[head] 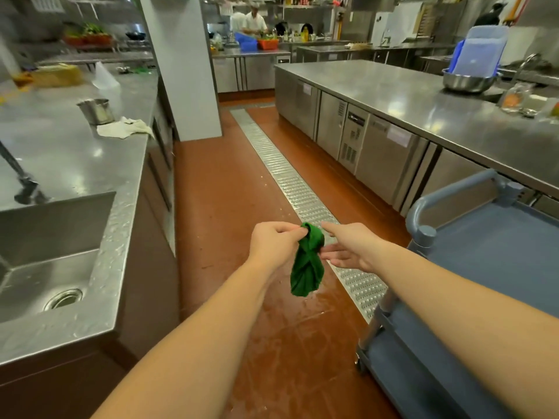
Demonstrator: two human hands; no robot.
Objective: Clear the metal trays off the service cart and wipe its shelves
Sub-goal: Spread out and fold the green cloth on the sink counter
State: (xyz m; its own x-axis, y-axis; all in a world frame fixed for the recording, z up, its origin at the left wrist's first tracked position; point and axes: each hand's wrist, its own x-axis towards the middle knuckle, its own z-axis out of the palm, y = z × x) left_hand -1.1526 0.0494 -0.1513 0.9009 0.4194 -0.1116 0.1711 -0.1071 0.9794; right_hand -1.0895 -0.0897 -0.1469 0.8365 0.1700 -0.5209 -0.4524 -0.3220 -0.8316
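Hanging from the left hand [272, 243], a twisted green cloth [307, 267] dangles in the air over the red-brown floor [227, 207], its lower end loose. That hand's grip is clamped on the cloth's top edge, thumb and fingertips pinched together. The right hand [352, 249] reaches in from the other side with its grip apart, fingers straight and spread. Its forefinger points past the top of the cloth and its lower fingers lie just beside the cloth's middle; whether they touch it I cannot tell.

The blue-grey service cart [490, 246] stands at the right, near the right forearm, with its curved handle [423, 207] toward the aisle and a lower shelf [402, 343] showing beneath the top one. A metal drain grate [281, 164] runs along the floor between the cart and the hands.

On the left, a steel table [75, 152] holds a sink [45, 267], a faucet [21, 176], a small metal pot [96, 110] and a crumpled white rag [124, 128] just beside the pot. Across the aisle, another steel table [423, 95] carries a metal bowl [465, 81] with blue tubs [481, 49] standing in it.
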